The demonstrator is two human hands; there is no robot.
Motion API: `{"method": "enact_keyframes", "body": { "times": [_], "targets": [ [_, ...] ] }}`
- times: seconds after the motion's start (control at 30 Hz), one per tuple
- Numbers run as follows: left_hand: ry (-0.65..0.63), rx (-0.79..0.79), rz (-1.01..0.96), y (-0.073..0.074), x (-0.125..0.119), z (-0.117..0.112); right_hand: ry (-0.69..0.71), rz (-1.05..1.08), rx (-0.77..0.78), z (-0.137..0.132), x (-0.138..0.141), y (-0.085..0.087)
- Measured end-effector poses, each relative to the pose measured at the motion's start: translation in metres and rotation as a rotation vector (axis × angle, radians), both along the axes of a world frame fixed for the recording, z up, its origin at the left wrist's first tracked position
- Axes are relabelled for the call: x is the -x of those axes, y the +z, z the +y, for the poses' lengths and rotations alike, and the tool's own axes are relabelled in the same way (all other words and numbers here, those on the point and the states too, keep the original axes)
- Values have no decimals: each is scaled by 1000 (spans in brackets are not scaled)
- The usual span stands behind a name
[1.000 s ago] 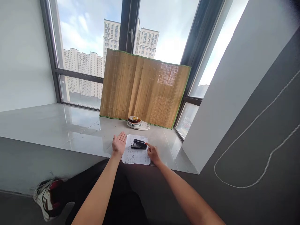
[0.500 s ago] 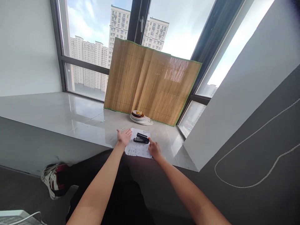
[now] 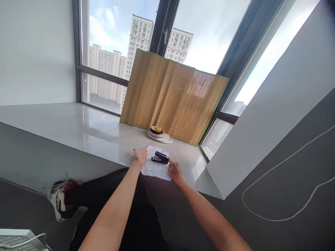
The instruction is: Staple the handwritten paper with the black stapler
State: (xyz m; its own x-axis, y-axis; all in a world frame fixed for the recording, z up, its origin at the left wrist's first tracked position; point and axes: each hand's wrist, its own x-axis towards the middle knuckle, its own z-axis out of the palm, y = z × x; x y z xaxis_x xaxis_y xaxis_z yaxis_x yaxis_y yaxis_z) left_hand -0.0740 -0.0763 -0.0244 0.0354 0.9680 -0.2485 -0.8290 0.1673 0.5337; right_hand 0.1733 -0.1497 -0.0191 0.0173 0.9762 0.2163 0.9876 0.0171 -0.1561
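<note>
A black stapler (image 3: 160, 157) lies on a sheet of paper (image 3: 155, 169) covered in dark marks, on the pale window ledge (image 3: 99, 148). My left hand (image 3: 140, 157) is open, palm turned up and fingers spread, beside the paper's left edge. It holds nothing. On the other side, my right hand (image 3: 175, 169) stretches its index finger to the right end of the stapler, at or touching it. Its other fingers look bent, and I see nothing held in them.
Behind the paper, a stack of plates (image 3: 157, 134) stands near a bamboo mat (image 3: 172, 101) leaning on the window. A wall (image 3: 251, 132) slants along the right, with a hanging cord (image 3: 272, 220) beyond it. A white-framed object (image 3: 18, 235) is at lower left.
The whole view has shifted slightly, so the ledge and its objects appear a little lower and to the right. Both hands stay in nearly the same places beside the stapler and paper.
</note>
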Motion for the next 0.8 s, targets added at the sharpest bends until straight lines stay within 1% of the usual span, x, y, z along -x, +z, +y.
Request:
{"method": "enact_keyframes", "body": {
  "times": [0.23, 0.3, 0.37, 0.47, 0.57, 0.63, 0.7, 0.8],
  "targets": [
    [-6, -5, -92, -10, 3, 9, -8, 41, -63, -1, -1, -3],
    [-5, -3, -114, -12, 3, 12, -3, 62, -97, -2, -1, -2],
    [-5, -3, -133, -13, 2, 14, 25, 118, -167, 1, 2, 2],
    [-13, -5, -152, -14, 2, 16, 114, 235, -262, 14, 13, 10],
    [-21, -5, -169, -14, 3, 18, 205, 272, -255, 31, 28, 15],
    [-23, -4, -182, -15, 4, 19, 237, 268, -251, 39, 36, 17],
    [-25, -2, -197, -17, 4, 22, 237, 256, -281, 41, 43, 19],
    [-27, -11, -226, -22, 5, 26, 231, 230, -366, 34, 53, 24]
  ]
}}
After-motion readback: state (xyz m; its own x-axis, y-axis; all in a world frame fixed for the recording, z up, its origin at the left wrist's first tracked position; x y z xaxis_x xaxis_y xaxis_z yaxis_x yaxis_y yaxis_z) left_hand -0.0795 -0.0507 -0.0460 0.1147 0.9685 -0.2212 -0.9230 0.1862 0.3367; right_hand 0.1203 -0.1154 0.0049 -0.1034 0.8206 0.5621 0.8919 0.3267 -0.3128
